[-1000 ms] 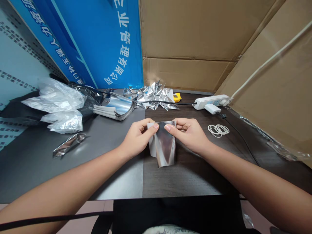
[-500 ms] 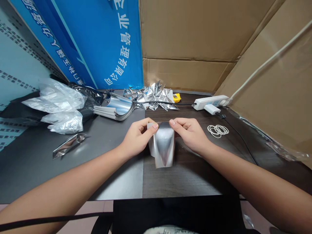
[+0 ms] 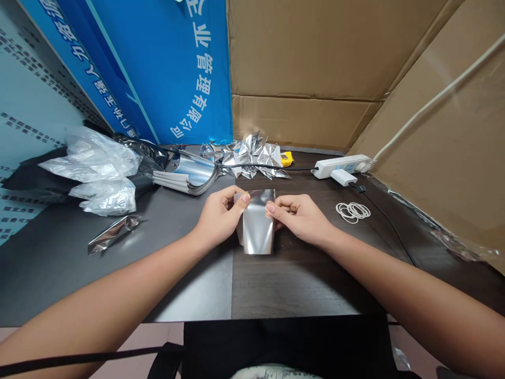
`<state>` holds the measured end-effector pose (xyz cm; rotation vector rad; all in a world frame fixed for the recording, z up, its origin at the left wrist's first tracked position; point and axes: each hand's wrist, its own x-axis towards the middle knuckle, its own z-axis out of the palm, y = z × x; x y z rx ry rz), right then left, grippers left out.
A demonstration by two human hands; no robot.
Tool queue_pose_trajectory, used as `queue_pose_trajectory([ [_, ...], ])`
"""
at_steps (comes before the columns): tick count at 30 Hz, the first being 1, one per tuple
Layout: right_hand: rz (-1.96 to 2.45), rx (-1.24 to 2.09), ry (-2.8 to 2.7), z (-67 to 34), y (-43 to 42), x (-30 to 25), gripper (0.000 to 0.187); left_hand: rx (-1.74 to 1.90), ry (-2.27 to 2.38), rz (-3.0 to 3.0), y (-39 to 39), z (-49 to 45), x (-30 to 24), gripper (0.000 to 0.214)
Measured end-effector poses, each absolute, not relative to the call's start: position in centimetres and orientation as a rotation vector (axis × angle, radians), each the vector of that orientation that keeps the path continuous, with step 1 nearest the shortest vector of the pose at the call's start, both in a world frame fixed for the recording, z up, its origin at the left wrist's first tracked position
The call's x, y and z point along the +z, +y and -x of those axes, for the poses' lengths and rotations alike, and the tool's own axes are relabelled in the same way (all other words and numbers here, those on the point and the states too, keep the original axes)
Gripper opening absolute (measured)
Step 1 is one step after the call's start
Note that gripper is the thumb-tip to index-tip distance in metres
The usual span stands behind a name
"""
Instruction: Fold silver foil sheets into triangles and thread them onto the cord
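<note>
Between my hands is a folded sheet of silver foil (image 3: pixel 258 229), its shiny face toward me and a paler layer showing behind on the left. My left hand (image 3: pixel 221 217) pinches its upper left edge between thumb and fingers. On the opposite edge, the thumb of my right hand (image 3: pixel 298 217) presses on the front while the fingers curl behind, partly hidden. Behind my left hand lies a curved stack of silver sheets (image 3: pixel 189 173). Farther back sits a heap of folded silver foil pieces (image 3: pixel 250 155).
A yellow tape measure (image 3: pixel 287 158) rests beside the foil heap. To the right are a white power strip (image 3: pixel 341 166) with cables and several white rubber bands (image 3: pixel 353 212). Clear plastic bags (image 3: pixel 94 163) and a crumpled foil piece (image 3: pixel 113 235) lie left. Cardboard walls (image 3: pixel 307 52) enclose the table.
The foil has shifted slightly up and left, and its lower end has risen. My right thumb has slid lower along the right edge; my left hand has moved slightly left with its grip kept.
</note>
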<state>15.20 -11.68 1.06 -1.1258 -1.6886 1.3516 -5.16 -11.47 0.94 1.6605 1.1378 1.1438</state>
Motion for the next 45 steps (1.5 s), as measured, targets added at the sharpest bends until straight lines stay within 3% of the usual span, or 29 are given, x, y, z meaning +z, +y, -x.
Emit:
queue_pose_trajectory([
  [10,1.118,1.634,-1.692,-14.7,-11.7,0.7,0.044,1.19,1.271,-1.607,-10.5,5.6,0.4,0.032],
  [18,1.177,1.44,-1.843,-14.7,-11.6,-0.2,0.024,1.091,1.487,-1.749,-9.6,6.2,-0.1,0.025],
  [22,1.203,1.227,-1.973,-14.9,-12.1,-0.3,0.083,1.006,1.636,-1.892,-9.3,6.4,-0.1,0.021],
  [24,1.209,1.156,-2.068,-14.9,-12.4,-0.2,0.091,0.962,1.668,-1.981,-9.3,6.4,-0.1,0.021],
  [32,1.236,0.724,-2.632,-14.4,-13.0,1.5,0.023,0.521,1.783,-2.329,-9.9,5.6,0.2,0.023],
  [34,1.2,0.557,-2.719,-14.5,-13.1,1.5,0.016,0.417,1.829,-2.396,-10.0,5.4,0.2,0.024],
  [37,1.126,0.399,-2.74,-15.0,-12.9,0.7,0.033,0.271,1.908,-2.432,-10.3,5.2,0.1,0.026],
  [40,1.045,0.459,-2.788,-15.6,-12.5,-0.3,0.053,0.217,1.94,-2.425,-10.7,5.1,0.3,0.033],
  [45,1.052,0.548,-2.873,-15.7,-12.1,-0.8,0.065,0.418,1.596,-2.536,-10.7,5.9,1.4,0.028],
])
